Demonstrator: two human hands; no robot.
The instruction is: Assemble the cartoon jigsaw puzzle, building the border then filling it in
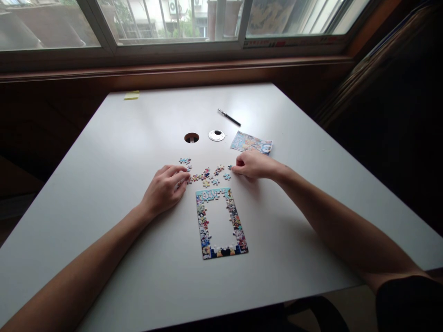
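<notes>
A jigsaw puzzle frame (201,226) lies on the white table, its border joined and its middle showing bare tabletop. Beyond its top edge spreads a loose row of jigsaw pieces (206,174). My left hand (166,186) rests at the left end of that row, fingers apart and touching or covering some pieces. At the row's right end, my right hand (251,164) is closed in a pinch on a dark blue puzzle piece (230,167). A light blue piece (226,176) lies just left of my right fingertips.
Behind my right hand lies a printed picture sheet (252,141), partly covered by the hand. Farther back are a black pen (229,117), a round metal cover (216,135) and a cable hole (191,138). A yellow note (131,95) sits near the far left corner.
</notes>
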